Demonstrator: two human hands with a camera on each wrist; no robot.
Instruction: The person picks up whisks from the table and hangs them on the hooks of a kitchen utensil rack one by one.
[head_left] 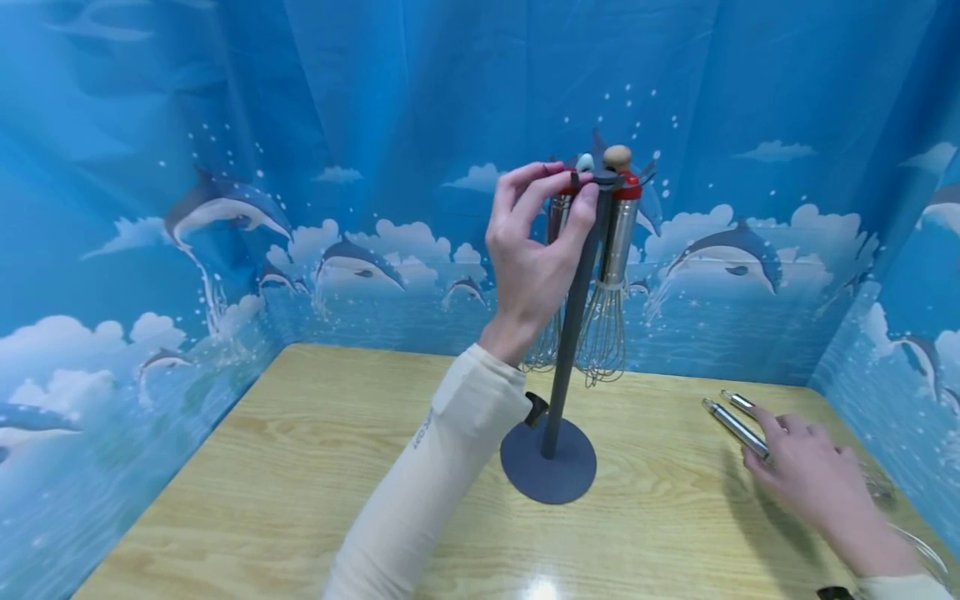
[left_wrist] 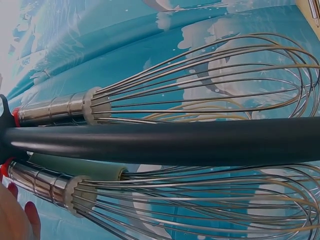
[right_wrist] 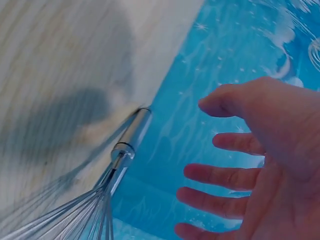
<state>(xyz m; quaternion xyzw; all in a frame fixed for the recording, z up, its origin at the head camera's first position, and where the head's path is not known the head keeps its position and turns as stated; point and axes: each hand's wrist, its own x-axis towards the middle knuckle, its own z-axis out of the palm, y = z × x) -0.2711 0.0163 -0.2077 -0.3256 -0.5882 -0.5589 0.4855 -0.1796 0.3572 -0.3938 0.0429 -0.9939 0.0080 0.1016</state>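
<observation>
1. Just above a wooden table (head_left: 360,475), a person's right hand (head_left: 817,479) hovers, fingers (right_wrist: 222,178) spread, thumb (right_wrist: 230,100) apart, grasping nothing
2. Two loose whisks (head_left: 735,429) lie on the table, partly hidden by that hand; their metal handles (head_left: 739,402) point forward and left of its fingertips, the long axis slanting back toward the person's right
3. Nearer by far is the right hand; well apart, the left hand (head_left: 536,221) pinches the top of a dark upright stand (head_left: 572,333)
4. Around the stand, more whisks (head_left: 618,237) hang wires-down before a dolphin-print curtain (head_left: 420,100)
</observation>
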